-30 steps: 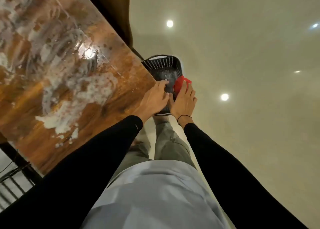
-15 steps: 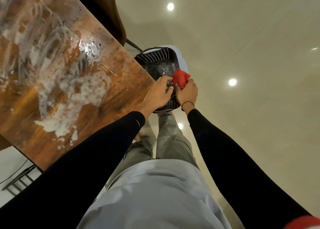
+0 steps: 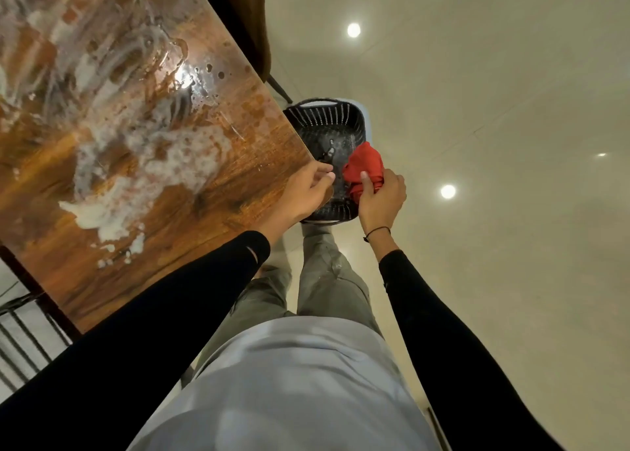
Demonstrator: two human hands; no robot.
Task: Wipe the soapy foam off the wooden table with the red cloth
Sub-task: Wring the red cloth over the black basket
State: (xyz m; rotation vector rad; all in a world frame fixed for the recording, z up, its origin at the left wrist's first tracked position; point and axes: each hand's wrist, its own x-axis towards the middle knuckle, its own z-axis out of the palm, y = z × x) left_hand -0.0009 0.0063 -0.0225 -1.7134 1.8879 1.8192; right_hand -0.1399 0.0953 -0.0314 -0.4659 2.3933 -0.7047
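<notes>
The wooden table (image 3: 218, 218) fills the left of the view, streaked with white soapy foam (image 3: 150, 157) across its middle and a thick blob near its front. My right hand (image 3: 381, 200) grips the bunched red cloth (image 3: 363, 169) over a black slotted basket (image 3: 327, 123) beyond the table's corner. My left hand (image 3: 306, 191) hovers at that corner with fingers loosely curled and thumb near the forefinger, holding nothing, a small gap away from the cloth.
The black basket sits on the glossy beige floor (image 3: 494, 109), which reflects ceiling lights. A dark chair (image 3: 252, 17) stands behind the table's far edge. A black metal frame (image 3: 20, 331) shows at lower left. My legs stand just below the basket.
My left hand has let go of the cloth and drawn back toward the table corner. The right hand now holds the cloth alone, slightly higher over the basket.
</notes>
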